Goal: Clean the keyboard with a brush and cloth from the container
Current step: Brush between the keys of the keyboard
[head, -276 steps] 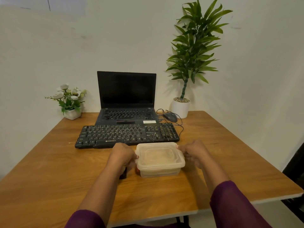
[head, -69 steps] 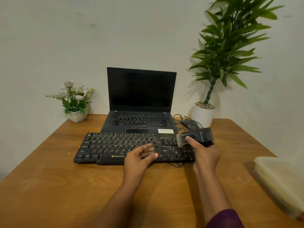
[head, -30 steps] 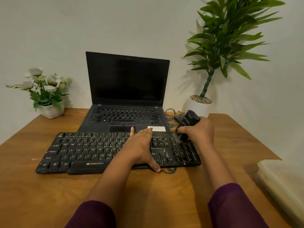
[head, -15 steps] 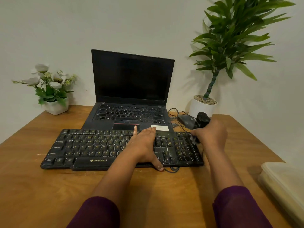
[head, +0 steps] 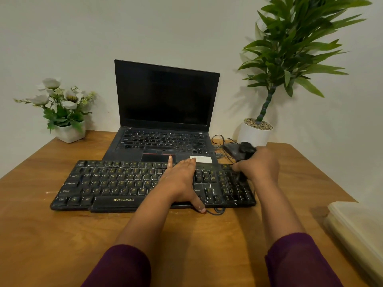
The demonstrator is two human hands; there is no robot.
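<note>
A black keyboard (head: 116, 183) lies across the wooden table in front of the laptop. My left hand (head: 182, 181) rests flat on its middle keys, fingers straight, thumb over the front edge. My right hand (head: 259, 166) grips a black brush (head: 245, 150) above the keyboard's right end; its bristle end points down at the number pad and is mostly hidden by my fingers. The translucent plastic container (head: 358, 230) sits at the table's right edge, partly cut off. No cloth shows.
An open black laptop (head: 165, 112) stands behind the keyboard. A mouse (head: 231, 149) and cables lie to its right, near a tall potted plant (head: 256, 133). A small flower pot (head: 69, 132) stands at the back left. A cable loops under the keyboard's front edge.
The container went from the table's middle to its right edge, and my right hand took up the brush. In the last second that hand shifted slightly over the keyboard's right end; my left hand stayed flat.
</note>
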